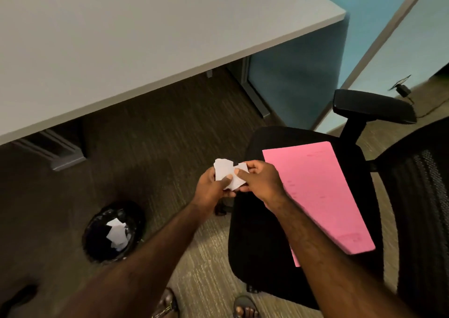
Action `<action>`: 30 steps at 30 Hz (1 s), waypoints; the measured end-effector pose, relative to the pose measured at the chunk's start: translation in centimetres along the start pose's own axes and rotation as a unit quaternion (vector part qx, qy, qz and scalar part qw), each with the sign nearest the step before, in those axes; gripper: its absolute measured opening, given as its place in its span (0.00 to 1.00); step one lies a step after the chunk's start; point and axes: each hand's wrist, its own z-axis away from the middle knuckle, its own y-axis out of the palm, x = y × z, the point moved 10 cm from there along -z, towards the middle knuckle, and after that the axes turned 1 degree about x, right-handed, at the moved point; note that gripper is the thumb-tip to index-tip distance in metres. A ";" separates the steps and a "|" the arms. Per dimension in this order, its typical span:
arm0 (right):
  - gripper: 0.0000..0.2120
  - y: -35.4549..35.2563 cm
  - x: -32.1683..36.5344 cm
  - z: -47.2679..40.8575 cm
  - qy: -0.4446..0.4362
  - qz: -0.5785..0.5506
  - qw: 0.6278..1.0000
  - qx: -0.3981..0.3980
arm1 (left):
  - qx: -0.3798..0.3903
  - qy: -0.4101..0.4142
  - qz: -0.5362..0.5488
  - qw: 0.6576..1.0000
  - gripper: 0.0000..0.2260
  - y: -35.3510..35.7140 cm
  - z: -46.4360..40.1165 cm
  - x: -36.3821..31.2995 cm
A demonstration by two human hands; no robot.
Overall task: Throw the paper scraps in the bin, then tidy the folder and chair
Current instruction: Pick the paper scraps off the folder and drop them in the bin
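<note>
Both hands meet over the carpet in front of the office chair. The left hand (215, 184) is closed on a small bundle of white paper scraps (227, 173), thumb pressed on top and fingers curled beneath. The right hand (260, 180) pinches the same bundle from the other side, thumb and forefinger closed on its right edge. The scraps have torn, uneven edges.

Just right of the right hand, a pink folder (315, 196) lies flat and closed on the black seat (257, 240) of the office chair; the right forearm crosses over its lower left corner. The chair's mesh backrest (422, 208) stands at the far right, and one padded armrest (371, 106) rises beyond the folder.

Below and to the left of the left hand, a round bin (114, 232) with a black liner stands on the floor. More white scraps (117, 232) lie inside it.

The floor is a dark striated carpet (158, 135), lighter in tone nearer the feet. Beyond the hands, a pale grey worktop (121, 45) runs across the upper view, its top bare in the visible part, with grey metal supports underneath. A blue partition panel (296, 81) closes the worktop's right end, and paler wall panels follow further right. Two sandalled feet (245, 308) show at the bottom edge.
</note>
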 end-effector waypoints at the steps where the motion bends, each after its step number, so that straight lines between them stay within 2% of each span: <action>1: 0.12 1.8 0.2 0.2 0.001 0.007 1.000 0.009 | -0.015 0.003 -0.001 1.000 0.13 -1.7 0.4 -0.3; 10: 0.11 18.9 -0.2 1.8 0.012 0.059 0.995 0.077 | -0.099 0.011 -0.038 0.994 0.15 -16.8 4.7 -1.3; 16: 0.14 30.7 -1.6 3.8 0.057 0.042 0.986 0.150 | -0.167 -0.017 -0.025 0.985 0.15 -28.9 7.4 1.5; 21: 0.20 39.8 -3.5 5.3 0.098 0.027 0.974 0.204 | -0.237 -0.056 -0.025 0.970 0.17 -38.7 9.8 4.9; 25: 0.23 45.2 -5.6 6.2 0.132 0.023 0.963 0.232 | -0.280 -0.086 -0.023 0.956 0.15 -44.0 11.3 7.4; 30: 0.23 50.1 -8.5 7.4 0.162 0.021 0.952 0.259 | -0.294 -0.114 -0.022 0.949 0.12 -48.5 12.0 10.5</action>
